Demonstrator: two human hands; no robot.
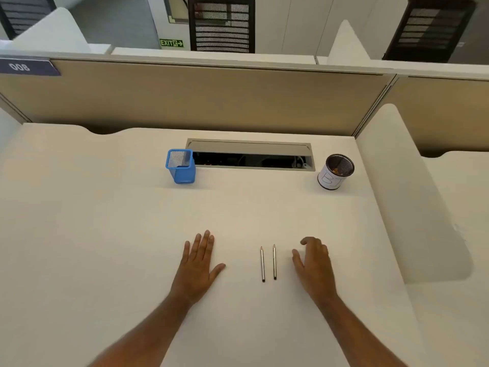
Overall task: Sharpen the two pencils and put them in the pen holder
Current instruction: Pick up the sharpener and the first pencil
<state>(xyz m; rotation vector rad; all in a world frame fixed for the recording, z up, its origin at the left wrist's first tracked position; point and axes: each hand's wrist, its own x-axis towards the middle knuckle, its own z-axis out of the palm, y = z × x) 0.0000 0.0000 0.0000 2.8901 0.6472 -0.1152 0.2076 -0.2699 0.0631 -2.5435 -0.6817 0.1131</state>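
Seemingly light, stiff and roll-prone, two slim grey pencils (268, 263) lie parallel near the worktop's (105, 234) front edge, between my hands; left (199, 263) flat, right (313, 262) loosely curled, both empty. Mid-shaft pinch suits.

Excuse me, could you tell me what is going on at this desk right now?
A person sits at a white desk with both hands empty. The left hand lies flat; the right hand is curled beside two pencils lying parallel, untouched. A blue mesh holder and a round cup stand farther back. No sharpener is visible.
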